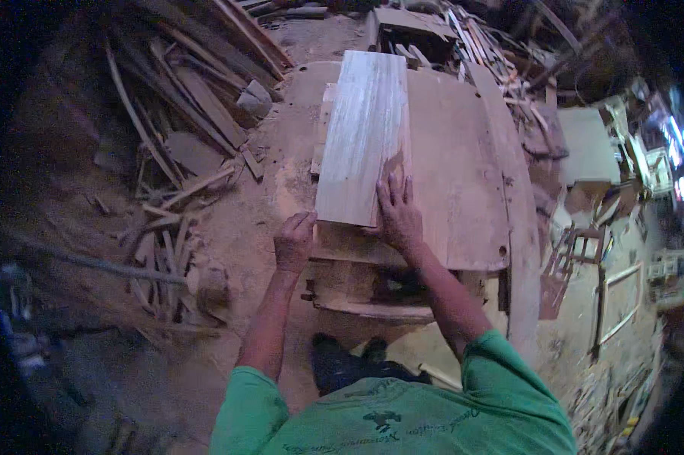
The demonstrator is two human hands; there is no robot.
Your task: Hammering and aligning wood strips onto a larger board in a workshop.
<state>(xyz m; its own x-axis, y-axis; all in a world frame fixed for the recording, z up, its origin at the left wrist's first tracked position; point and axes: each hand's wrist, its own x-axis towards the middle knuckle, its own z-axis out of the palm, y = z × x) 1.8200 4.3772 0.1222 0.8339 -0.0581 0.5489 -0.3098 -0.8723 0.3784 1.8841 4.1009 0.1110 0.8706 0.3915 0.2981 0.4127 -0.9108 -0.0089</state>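
Observation:
A long pale wooden board [361, 136] lies lengthwise away from me on a wooden worktable [456, 174]. At its near left corner my left hand [295, 241] is closed, fingertips pinched against the edge. My right hand [400, 216] rests at the near right edge with fingers stretched forward, the thumb side by the near end. Part of that thumb is hard to make out. Under the board's left side, the edge of another wooden piece [323, 125] shows.
Scrap wood strips [190, 98] are heaped on the left, with more offcuts [478, 45] at the far right. A plank [509, 152] runs along the table's right side. Below the near table edge is a curved wooden rail [372, 309]. A wooden frame [621, 303] stands at right.

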